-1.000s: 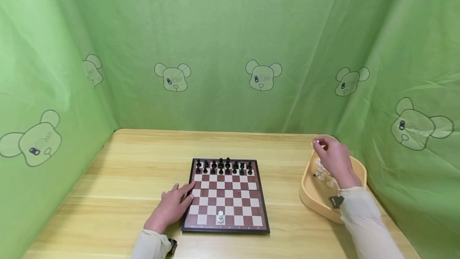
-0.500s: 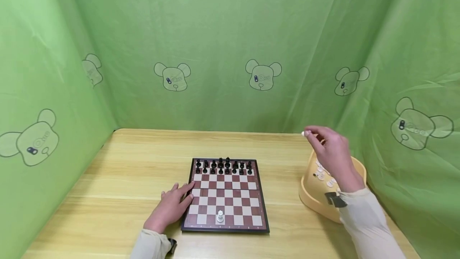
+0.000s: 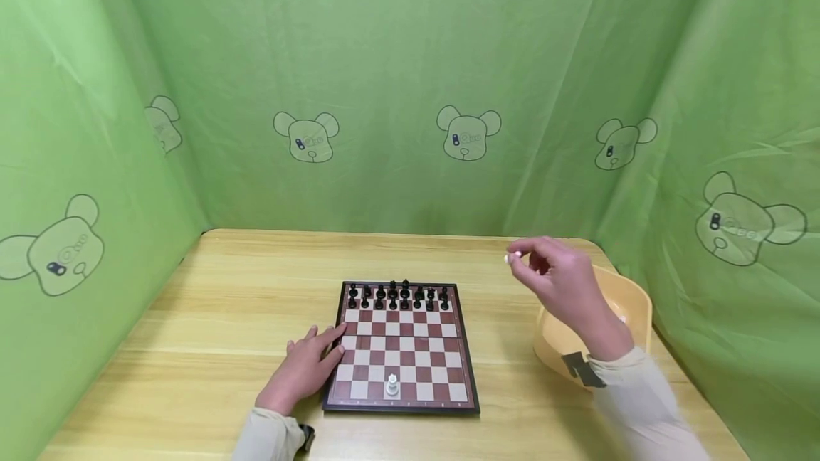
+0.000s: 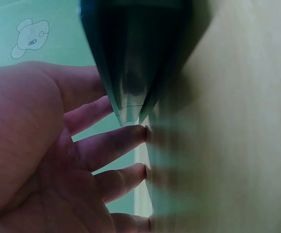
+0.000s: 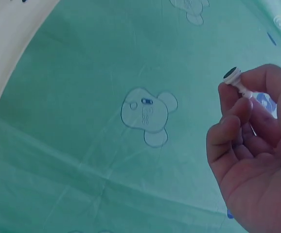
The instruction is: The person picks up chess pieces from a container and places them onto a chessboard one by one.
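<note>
A chessboard point(image 3: 402, 347) lies on the table with black chess pieces point(image 3: 393, 297) in two rows along its far side. One white chess piece point(image 3: 392, 385) stands on the row nearest me. My left hand point(image 3: 301, 372) rests at the board's left edge, thumb and index finger touching it, the other fingertips on the table in the left wrist view. Between thumb and fingers my right hand point(image 3: 564, 287) pinches a small white chess piece point(image 5: 237, 82) with a dark base. That hand is in the air, left of the yellow bin point(image 3: 624, 290).
The yellow bin stands at the table's right side, partly hidden by my right forearm; only a little of its contents shows. Green curtains point(image 3: 384, 191) printed with bear heads enclose the back and sides of the wooden table point(image 3: 256, 269).
My right hand has lifted from over the bin and moved left towards the board, carrying the white chess piece. The left hand and the board have stayed in place.
</note>
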The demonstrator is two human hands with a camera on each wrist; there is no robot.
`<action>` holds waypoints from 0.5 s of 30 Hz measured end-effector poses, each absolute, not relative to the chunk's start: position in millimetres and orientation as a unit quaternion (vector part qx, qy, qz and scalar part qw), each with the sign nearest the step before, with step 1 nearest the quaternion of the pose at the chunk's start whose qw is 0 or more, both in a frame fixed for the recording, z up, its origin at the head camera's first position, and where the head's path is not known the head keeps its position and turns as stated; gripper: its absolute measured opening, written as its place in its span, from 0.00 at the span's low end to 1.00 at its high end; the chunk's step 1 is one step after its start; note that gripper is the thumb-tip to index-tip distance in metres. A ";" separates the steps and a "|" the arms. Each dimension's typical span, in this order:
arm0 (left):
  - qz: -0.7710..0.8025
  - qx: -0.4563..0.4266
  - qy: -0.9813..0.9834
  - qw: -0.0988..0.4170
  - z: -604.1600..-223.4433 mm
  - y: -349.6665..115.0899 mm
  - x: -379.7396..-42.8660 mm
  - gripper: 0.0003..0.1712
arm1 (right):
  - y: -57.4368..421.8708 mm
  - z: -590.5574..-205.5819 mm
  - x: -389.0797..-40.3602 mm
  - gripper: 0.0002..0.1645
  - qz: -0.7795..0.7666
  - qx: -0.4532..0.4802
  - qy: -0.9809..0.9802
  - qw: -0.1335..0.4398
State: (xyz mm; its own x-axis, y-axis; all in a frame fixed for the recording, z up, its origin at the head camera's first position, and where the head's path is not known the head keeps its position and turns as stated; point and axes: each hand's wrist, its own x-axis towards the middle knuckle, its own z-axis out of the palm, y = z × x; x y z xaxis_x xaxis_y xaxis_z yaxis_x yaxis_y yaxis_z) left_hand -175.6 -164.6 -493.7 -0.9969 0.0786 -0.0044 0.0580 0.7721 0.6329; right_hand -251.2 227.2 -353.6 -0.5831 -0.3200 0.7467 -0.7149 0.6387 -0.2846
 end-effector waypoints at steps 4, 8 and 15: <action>0.337 0.036 0.941 0.015 -494.4 -165.0 -175.5 0.26 | 220.6 -360.4 -249.3 0.08 0.292 0.327 -0.841 0.317; 0.335 0.038 0.941 0.015 -493.8 -165.4 -175.4 0.27 | 215.8 -365.0 -247.8 0.07 0.295 0.350 -0.838 0.298; 0.334 0.038 0.942 0.016 -493.7 -165.6 -175.1 0.27 | 209.2 -375.1 -244.3 0.09 0.300 0.367 -0.840 0.264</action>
State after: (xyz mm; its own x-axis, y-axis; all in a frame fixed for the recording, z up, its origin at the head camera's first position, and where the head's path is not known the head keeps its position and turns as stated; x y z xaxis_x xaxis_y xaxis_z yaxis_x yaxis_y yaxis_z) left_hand -175.1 -165.6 -493.7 -0.9966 0.0828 -0.0038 0.0619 0.7737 0.6305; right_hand -244.3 209.2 -375.1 -0.5917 -0.4579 0.6635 -0.7744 0.5516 -0.3099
